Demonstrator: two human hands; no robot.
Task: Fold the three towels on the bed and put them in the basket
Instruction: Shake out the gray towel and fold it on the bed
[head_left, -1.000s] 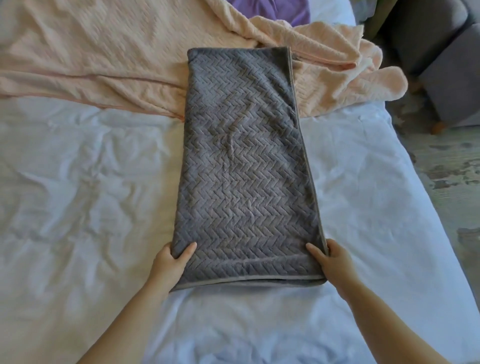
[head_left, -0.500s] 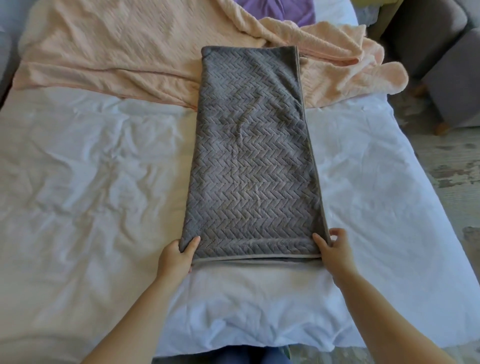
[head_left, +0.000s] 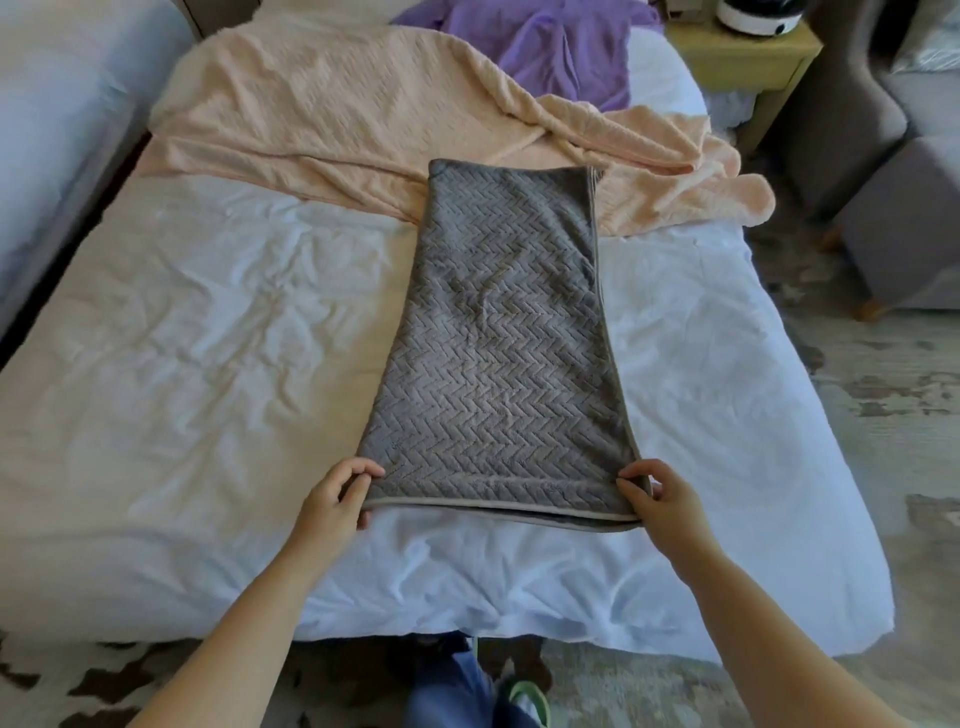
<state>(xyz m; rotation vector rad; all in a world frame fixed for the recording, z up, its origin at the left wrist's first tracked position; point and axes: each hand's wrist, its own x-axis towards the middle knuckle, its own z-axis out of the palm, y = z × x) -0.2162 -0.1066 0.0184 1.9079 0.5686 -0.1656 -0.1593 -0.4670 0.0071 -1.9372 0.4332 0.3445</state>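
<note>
Since half a second ago both hands have closed on the grey towel's (head_left: 498, 364) near corners, and its near hem now sits just off the sheet.

Left hand (head_left: 332, 506): fingers (head_left: 363, 470) curled over the left corner, thumb beneath, pinching it. Right hand (head_left: 662, 506): fingers (head_left: 636, 470) bent round the right corner, gripping the hem. Towel folded into a long strip, lengthwise mid-bed (head_left: 208, 364), far end lapping onto the rumpled peach towel (head_left: 363, 119). Purple towel (head_left: 561, 47) bunched beyond that.
</note>
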